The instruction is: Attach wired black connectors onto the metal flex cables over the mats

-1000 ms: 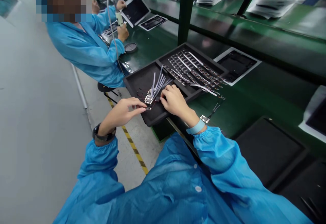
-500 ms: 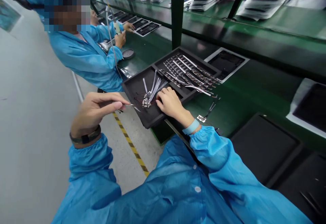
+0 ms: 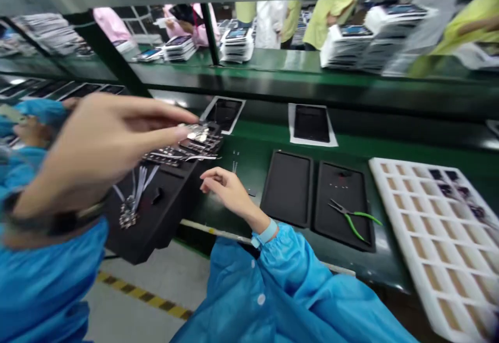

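My left hand [image 3: 105,143], blurred and close to the camera, pinches a small circuit board [image 3: 199,133] with shiny metal parts between thumb and forefinger. Below it lies a dark foam tray [image 3: 156,223] with a cluster of small boards [image 3: 128,215] trailing pale strips, and a little black piece [image 3: 157,195]. Rows of strip-mounted parts [image 3: 202,148] fill the tray's far section, partly behind the left hand. My right hand [image 3: 230,192] hovers over the green bench, fingers loosely bent and apart, nothing visible in them. Thin cable ends [image 3: 234,166] show just beyond it.
Two black trays [image 3: 288,189] lie to the right; green-handled pliers [image 3: 353,215] rest on the farther one. A white compartment tray [image 3: 419,244] stands at far right. Dark panels [image 3: 312,123] on white sheets lie behind. A co-worker's hand [image 3: 33,130] is at left.
The view has swung right, bringing the pliers and white compartment tray into sight. My left hand has risen with the board. My right hand has left the foam tray for the bench.
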`<act>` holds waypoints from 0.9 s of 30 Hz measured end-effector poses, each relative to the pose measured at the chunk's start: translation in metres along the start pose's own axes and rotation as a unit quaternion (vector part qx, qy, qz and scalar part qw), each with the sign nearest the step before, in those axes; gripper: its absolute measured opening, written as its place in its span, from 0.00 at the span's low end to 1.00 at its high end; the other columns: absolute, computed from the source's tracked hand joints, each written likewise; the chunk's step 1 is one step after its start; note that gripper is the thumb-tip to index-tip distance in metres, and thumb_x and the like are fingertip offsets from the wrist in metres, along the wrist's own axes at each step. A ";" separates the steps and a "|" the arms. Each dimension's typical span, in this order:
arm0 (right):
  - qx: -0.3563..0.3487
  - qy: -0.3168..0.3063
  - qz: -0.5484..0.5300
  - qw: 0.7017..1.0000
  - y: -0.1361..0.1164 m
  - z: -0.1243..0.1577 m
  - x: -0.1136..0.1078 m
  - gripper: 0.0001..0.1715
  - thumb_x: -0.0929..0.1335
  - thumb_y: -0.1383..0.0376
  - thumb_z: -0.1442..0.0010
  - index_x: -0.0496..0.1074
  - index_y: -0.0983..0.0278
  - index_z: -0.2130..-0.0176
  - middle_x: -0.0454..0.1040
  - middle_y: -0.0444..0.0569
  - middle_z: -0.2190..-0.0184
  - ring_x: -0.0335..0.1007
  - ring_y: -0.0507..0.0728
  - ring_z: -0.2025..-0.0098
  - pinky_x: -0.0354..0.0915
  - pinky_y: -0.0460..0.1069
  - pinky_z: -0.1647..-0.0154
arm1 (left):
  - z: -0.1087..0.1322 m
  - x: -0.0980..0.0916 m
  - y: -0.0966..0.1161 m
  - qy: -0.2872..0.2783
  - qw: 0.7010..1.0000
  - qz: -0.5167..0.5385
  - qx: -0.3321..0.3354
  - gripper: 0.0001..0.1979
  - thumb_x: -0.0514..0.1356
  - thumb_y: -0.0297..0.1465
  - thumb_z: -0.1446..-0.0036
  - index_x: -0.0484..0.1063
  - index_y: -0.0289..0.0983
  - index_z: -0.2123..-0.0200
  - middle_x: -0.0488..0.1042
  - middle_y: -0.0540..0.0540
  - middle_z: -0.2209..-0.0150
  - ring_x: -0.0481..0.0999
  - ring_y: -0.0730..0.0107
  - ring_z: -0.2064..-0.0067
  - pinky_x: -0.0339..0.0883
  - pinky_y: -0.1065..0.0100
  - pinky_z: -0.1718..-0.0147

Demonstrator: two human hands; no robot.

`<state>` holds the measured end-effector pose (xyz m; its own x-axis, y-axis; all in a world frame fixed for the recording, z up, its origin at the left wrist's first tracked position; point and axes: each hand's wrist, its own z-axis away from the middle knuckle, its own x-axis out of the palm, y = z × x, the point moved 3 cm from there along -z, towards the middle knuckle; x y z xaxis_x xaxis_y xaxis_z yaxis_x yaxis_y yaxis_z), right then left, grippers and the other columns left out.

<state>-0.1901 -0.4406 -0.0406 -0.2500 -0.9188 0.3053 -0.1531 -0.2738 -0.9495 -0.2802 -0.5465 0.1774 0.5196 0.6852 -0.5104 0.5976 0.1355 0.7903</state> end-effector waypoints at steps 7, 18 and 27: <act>0.019 0.178 0.017 0.984 -0.004 0.105 -0.105 0.15 0.73 0.54 0.37 0.77 0.64 0.63 0.78 0.46 0.71 0.73 0.54 0.68 0.68 0.50 0.61 | -0.152 0.240 0.014 -0.198 0.979 0.052 0.006 0.06 0.68 0.16 0.43 0.82 0.29 0.63 0.81 0.44 0.71 0.78 0.71 0.71 0.76 0.65 0.63; 0.049 0.296 0.037 0.953 0.002 0.208 -0.169 0.22 0.73 0.47 0.35 0.77 0.63 0.62 0.77 0.47 0.71 0.74 0.56 0.66 0.68 0.51 0.60 | -0.192 0.453 -0.074 -0.190 0.978 -0.025 -0.078 0.07 0.69 0.21 0.51 0.83 0.30 0.65 0.82 0.40 0.70 0.83 0.60 0.61 0.78 0.62 0.56; 0.039 0.246 0.066 0.966 -0.005 0.171 -0.168 0.24 0.73 0.44 0.35 0.77 0.63 0.61 0.77 0.47 0.70 0.74 0.57 0.64 0.68 0.52 0.58 | -0.190 0.395 -0.086 -0.231 0.958 -0.172 -0.003 0.09 0.66 0.20 0.46 0.86 0.35 0.64 0.86 0.37 0.57 0.84 0.55 0.50 0.72 0.65 0.46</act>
<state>0.0161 -0.3336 -0.0995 -0.6903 -0.7055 0.1606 -0.0212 -0.2022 -0.9791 -0.2423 -0.1520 -0.0279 0.5081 0.2103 -0.8352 0.7794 0.3005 0.5498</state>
